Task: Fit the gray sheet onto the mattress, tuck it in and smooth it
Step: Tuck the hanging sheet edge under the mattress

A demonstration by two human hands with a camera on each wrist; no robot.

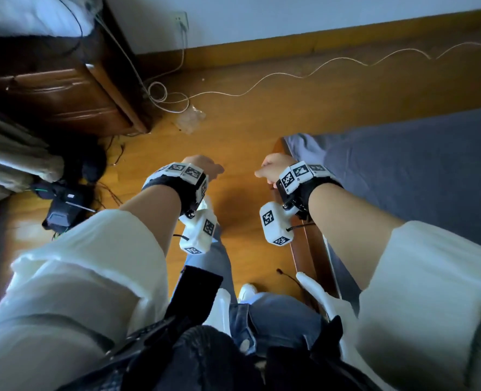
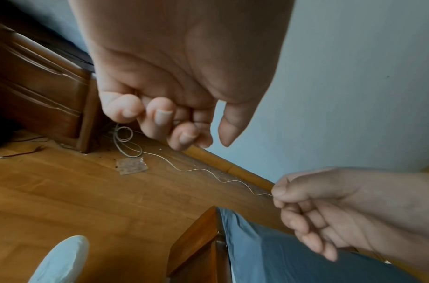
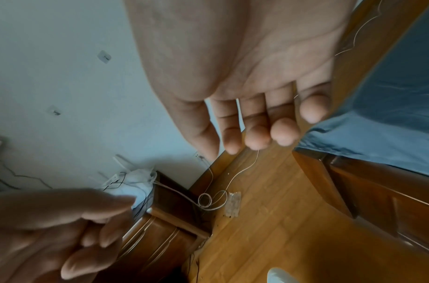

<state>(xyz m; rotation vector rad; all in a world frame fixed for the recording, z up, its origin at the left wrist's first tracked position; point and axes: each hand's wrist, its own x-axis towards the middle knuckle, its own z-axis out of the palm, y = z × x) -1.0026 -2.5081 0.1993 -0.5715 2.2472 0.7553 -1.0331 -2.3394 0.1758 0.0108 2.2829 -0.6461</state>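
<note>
The gray sheet (image 1: 402,165) covers the mattress at the right and looks mostly flat. Its near corner hangs over the wooden bed frame (image 1: 309,249). My left hand (image 1: 202,165) hovers over the floor, left of the bed corner, fingers loosely curled and holding nothing. My right hand (image 1: 273,167) hangs just beside the sheet corner, apart from it and also empty. In the left wrist view the left hand (image 2: 196,130) is curled with the thumb out, above the sheet (image 2: 281,254). In the right wrist view the right hand (image 3: 245,137) has relaxed fingers next to the sheet (image 3: 390,114).
A dark wooden nightstand (image 1: 64,88) stands at the far left against the wall. A white cable (image 1: 261,86) snakes across the wooden floor, with a clear plastic scrap (image 1: 190,119) beside it. Black gear with wires (image 1: 64,204) lies on the floor at left.
</note>
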